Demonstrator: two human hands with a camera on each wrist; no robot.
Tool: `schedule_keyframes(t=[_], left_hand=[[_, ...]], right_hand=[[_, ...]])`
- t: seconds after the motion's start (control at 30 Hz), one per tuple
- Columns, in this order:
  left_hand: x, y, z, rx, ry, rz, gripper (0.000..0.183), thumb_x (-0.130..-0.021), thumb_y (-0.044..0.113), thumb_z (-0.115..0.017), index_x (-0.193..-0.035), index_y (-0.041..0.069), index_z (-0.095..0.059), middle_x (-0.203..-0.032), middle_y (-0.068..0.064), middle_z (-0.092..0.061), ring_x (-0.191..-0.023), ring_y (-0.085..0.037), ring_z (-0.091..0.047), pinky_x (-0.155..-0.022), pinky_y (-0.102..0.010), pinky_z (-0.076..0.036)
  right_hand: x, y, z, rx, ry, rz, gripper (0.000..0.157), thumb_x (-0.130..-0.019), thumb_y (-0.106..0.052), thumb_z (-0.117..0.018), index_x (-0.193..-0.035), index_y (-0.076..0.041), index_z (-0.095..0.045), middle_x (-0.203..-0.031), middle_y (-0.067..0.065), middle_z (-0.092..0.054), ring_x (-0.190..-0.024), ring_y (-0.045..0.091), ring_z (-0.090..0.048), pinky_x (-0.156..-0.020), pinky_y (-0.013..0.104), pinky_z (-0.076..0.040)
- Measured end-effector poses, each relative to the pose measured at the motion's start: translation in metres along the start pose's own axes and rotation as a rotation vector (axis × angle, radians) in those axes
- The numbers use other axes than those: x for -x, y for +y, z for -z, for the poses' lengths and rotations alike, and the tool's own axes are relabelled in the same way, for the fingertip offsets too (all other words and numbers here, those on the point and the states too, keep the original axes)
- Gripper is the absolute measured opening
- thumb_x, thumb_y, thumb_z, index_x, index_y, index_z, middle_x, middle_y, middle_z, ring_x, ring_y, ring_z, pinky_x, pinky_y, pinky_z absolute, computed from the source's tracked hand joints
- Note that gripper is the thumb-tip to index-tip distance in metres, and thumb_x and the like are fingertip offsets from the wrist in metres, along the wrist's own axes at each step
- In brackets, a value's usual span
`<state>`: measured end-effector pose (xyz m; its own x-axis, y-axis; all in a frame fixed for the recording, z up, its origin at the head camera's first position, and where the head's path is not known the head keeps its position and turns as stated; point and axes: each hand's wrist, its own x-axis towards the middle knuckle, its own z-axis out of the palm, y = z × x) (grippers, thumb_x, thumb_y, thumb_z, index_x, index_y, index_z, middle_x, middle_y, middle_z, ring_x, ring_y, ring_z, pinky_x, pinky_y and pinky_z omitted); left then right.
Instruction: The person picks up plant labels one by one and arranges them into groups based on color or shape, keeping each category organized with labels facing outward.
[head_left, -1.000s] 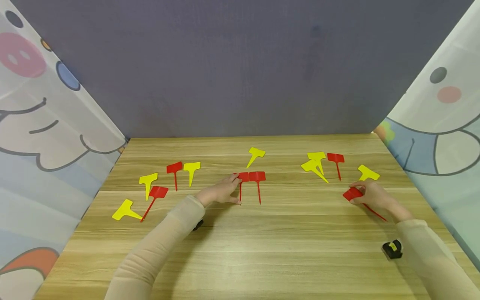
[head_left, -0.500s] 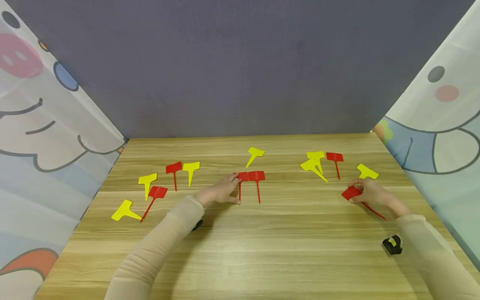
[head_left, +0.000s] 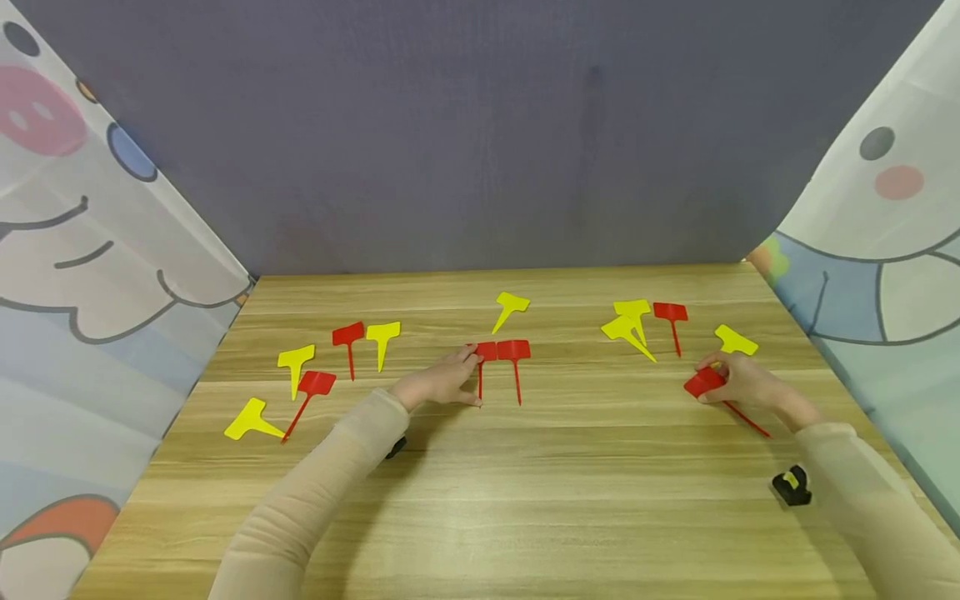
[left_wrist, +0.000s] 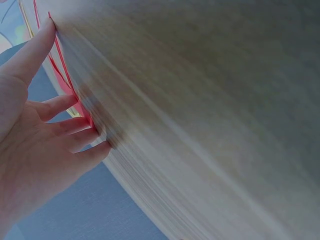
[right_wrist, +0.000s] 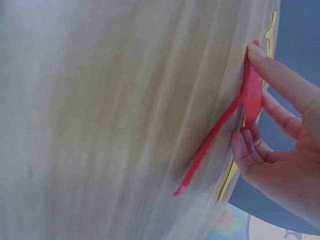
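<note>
In the head view, my left hand (head_left: pixel 442 379) touches a red T-shaped plant label (head_left: pixel 487 352) lying on the table. In the left wrist view, its fingers (left_wrist: pixel 62 105) extend to the label's head, and the thumb reaches the stem's end. A second red label (head_left: pixel 514 350) lies right beside it, heads side by side. On the right, my right hand (head_left: pixel 746 385) grips a red plant label (head_left: pixel 703 382) by the edges of its head. The right wrist view shows that label's head (right_wrist: pixel 253 92) between thumb and fingers, its stem slanting away over the table.
Yellow (head_left: pixel 250 419) and red labels (head_left: pixel 317 383) lie at the left. A yellow label (head_left: pixel 512 305) is behind the middle pair. Two overlapping yellow labels (head_left: pixel 628 325), a red label (head_left: pixel 671 312) and a yellow label (head_left: pixel 737 341) lie at the right. A grey panel (head_left: pixel 480 142) stands behind the table.
Both hands keep nearly the same places on their red labels. The head view shifts slightly, and the right forearm moves only a little.
</note>
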<state>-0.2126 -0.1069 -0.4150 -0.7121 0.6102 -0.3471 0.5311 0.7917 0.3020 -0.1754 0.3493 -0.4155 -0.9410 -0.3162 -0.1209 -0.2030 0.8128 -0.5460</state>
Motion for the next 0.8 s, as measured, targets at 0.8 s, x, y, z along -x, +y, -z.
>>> schedule_keyframes(t=[0.8], left_hand=[[0.0006, 0.0008, 0.0003, -0.004, -0.012, 0.014, 0.081, -0.081, 0.041, -0.059, -0.138, -0.003, -0.021, -0.146, -0.019, -0.004, -0.133, -0.033, -0.007, -0.106, -0.044, -0.015]], right_hand=[[-0.0022, -0.0023, 0.0041, -0.070, 0.049, 0.094, 0.027, -0.071, 0.009, -0.062, -0.097, 0.013, -0.056, -0.084, 0.015, -0.059, -0.071, 0.011, -0.053, -0.058, 0.021, -0.045]])
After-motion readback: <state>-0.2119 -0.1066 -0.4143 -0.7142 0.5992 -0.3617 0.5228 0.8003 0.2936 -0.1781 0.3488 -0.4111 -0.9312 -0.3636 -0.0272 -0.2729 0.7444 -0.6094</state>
